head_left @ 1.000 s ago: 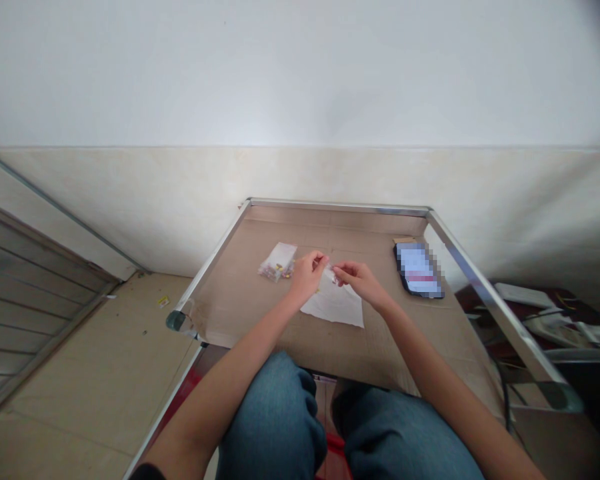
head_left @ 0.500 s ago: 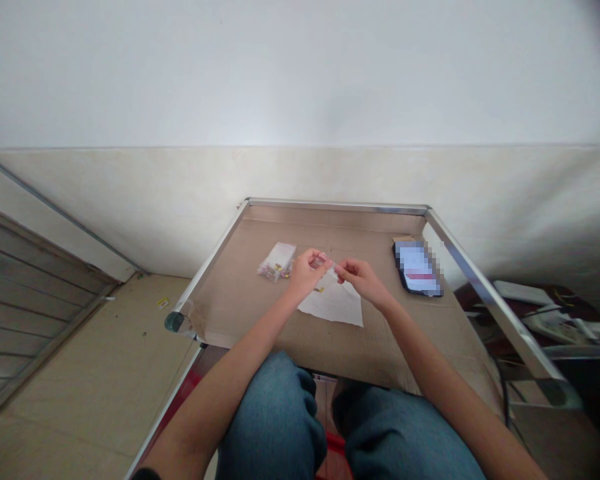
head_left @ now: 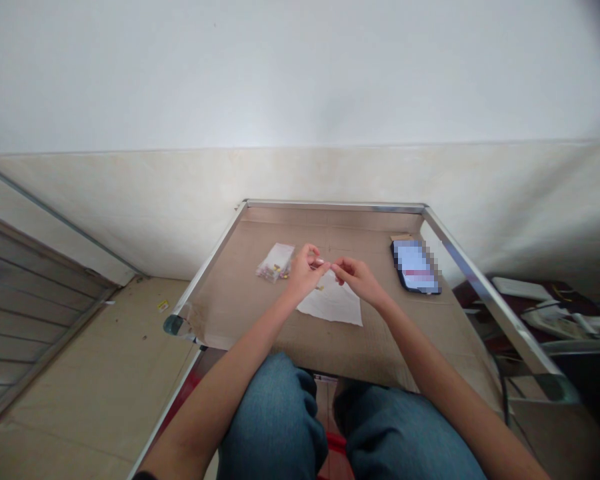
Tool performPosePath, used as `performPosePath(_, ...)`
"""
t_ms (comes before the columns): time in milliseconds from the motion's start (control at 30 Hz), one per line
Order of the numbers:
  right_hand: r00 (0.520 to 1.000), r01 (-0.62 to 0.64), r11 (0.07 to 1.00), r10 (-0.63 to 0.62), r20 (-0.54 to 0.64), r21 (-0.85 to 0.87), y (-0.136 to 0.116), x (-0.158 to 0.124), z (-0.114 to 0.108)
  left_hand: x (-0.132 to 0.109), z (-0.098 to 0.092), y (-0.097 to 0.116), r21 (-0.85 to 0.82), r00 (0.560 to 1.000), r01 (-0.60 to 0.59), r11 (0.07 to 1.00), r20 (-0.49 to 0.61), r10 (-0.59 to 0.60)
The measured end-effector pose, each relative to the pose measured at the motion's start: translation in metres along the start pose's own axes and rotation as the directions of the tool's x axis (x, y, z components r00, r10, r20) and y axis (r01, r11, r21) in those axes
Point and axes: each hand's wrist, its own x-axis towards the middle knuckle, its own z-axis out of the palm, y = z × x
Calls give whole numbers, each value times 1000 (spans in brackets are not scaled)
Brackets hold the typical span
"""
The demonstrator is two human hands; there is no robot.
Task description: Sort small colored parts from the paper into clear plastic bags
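Centrally, I see two bare hands above the worktop [head_left: 245, 313], their fingertips almost meeting. The left hand [head_left: 310, 270] is closed at thumb and fingers on what looks like a small clear piece [head_left: 321, 261], too tiny to identify. The right hand [head_left: 350, 272] has thumb and forefinger bent close together; whether they also grip the piece, I cannot tell. I judge it nearly weightless, smooth and easy to drop, best pinched lightly by its edges. Just below lies a white sheet [head_left: 333, 308], thin and probably soft, bearing a small yellow piece [head_left: 321, 288]. Beside the left hand rests a transparent plastic bag [head_left: 275, 262] of small coloured pieces, likely light and slippery. Well to the right lies a phone [head_left: 414, 267], its screen pixelated.
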Motion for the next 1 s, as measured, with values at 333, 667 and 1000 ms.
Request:
performPosePath(333,998,-2,974,-11,-56,-226,-4,0,-1,-3,-4,-1,-3,996,-13,1000,86,13)
performPosePath(667,949,-138,978,175,-263,154,3,38,2,18,-67,-54,786,964,265,559,-198,-178)
performPosePath(1000,909,-400,889,416,-27,222,-7,107,41,43,-82,-67,656,964,264,708,-211,-164)
